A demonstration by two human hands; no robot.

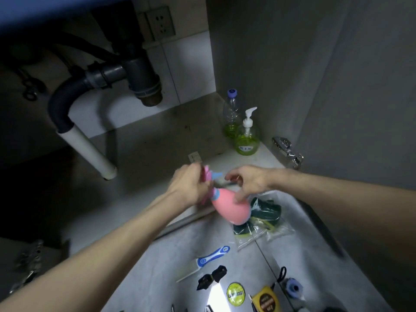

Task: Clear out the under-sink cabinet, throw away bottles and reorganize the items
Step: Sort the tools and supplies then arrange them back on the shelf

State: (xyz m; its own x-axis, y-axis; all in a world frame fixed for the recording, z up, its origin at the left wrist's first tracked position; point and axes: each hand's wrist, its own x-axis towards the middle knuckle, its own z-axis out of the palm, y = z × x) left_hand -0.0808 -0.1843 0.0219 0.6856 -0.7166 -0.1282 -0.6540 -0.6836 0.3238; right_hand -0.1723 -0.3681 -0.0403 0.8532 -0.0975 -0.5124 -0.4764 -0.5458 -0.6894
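**Both hands on a pink bottle at the cabinet's front edge**

A dim under-sink cabinet opens above a pale grey tiled floor (171,255) that fills the lower half of the frame. Nearest, along the bottom edge, lie small items: a yellow tape measure (266,301), a round yellow-green tin (235,293), two black clips (211,278), and a blue-and-white brush (203,262) just above them. Right of centre sits a clear plastic bag (265,224) holding dark green and yellow things.

At mid-frame the left hand (191,188) and the right hand (247,181) meet over a pink bottle (229,208), held tilted above the cabinet's front lip. The left hand's fingers curl round its blurred pink and blue top; the right hand grips near the neck, fingers bent around it. Motion blur hides the exact finger placement.

Farther in, at the right of the cabinet floor, a green pump bottle (246,140) stands upright, touching or just in front of a clear bottle (231,113) with a purple cap and green liquid at its base. In the upper left, the grey drain trap (141,70) joins a black hose and a white pipe (90,152).
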